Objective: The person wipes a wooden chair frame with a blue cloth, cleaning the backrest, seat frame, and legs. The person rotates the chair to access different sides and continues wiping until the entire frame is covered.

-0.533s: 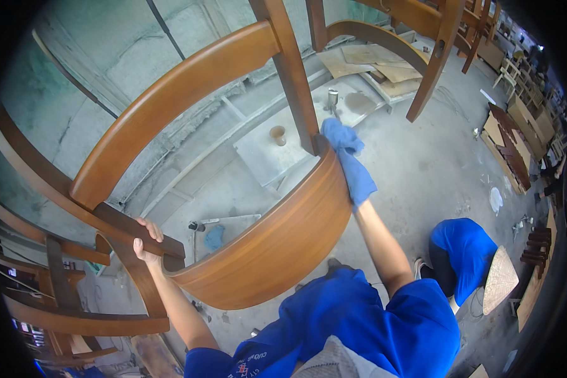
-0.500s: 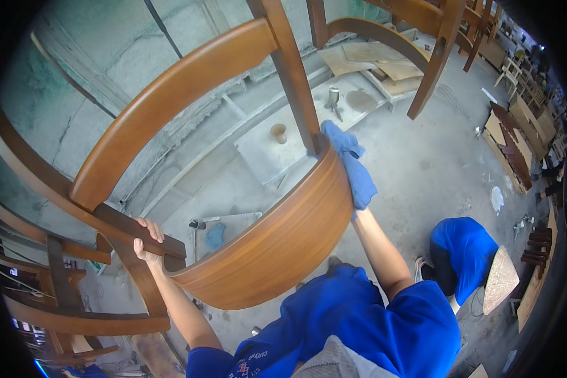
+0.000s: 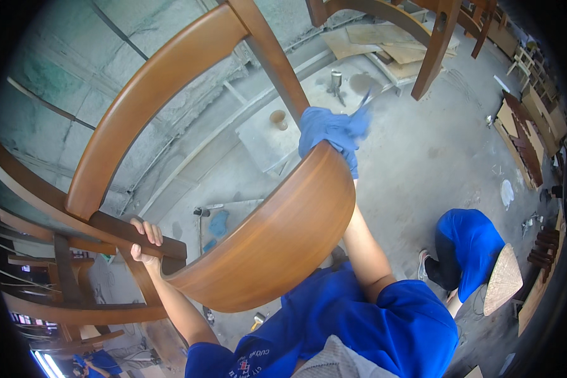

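Note:
A brown wooden chair frame hangs or is held in front of me, its wide curved backrest (image 3: 271, 233) nearest my body. My left hand (image 3: 146, 240) wraps round the dark end of a chair post (image 3: 123, 230), beside the backrest's left corner. At the backrest's far right corner, my right hand (image 3: 355, 179) holds a blue cloth (image 3: 326, 129) against the joint with the other post (image 3: 274, 66). The cloth covers that hand's fingers, and its loose end is blurred. A second curved rail (image 3: 154, 104) spans the two posts farther off.
More wooden chair frames (image 3: 75, 312) crowd the left, and another chair (image 3: 431, 57) hangs at the upper right. A crouching person in blue (image 3: 469, 246) with a conical hat (image 3: 504, 280) is on my right. A brown cup (image 3: 278, 118) and a metal spray gun (image 3: 337, 82) stand beyond the chair.
My right hand and the cloth have moved up and left, over the post joint. The backrest has tilted slightly. My left hand keeps its grip on the post.

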`<action>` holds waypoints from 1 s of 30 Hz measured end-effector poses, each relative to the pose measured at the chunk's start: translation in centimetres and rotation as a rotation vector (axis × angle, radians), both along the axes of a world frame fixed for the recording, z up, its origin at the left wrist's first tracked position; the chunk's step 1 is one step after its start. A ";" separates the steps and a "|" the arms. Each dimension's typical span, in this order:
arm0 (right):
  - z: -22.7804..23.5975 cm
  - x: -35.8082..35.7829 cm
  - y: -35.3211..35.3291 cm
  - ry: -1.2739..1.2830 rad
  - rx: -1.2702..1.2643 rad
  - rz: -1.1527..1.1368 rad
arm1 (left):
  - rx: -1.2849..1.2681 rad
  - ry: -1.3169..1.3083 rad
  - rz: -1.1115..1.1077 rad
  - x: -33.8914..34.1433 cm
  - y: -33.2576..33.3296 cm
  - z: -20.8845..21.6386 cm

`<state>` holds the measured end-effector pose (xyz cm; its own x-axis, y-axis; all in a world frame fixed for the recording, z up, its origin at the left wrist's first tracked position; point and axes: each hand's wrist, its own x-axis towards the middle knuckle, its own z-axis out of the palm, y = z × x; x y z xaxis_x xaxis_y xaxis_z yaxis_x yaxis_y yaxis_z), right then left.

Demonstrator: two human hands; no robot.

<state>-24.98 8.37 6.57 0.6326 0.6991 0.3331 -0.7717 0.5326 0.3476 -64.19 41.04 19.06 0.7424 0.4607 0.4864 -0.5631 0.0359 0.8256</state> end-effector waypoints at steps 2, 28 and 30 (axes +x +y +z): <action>0.9 -1.0 -2.3 0.036 0.009 0.039 | -0.010 0.006 0.008 -0.3 -0.4 -0.2; -1.6 -17.3 -1.3 -0.408 -0.770 -0.151 | -0.088 -0.097 0.109 1.9 1.7 -4.0; -1.7 -20.1 0.3 -0.505 -0.817 -0.100 | -0.112 -0.098 0.119 3.0 1.6 -4.2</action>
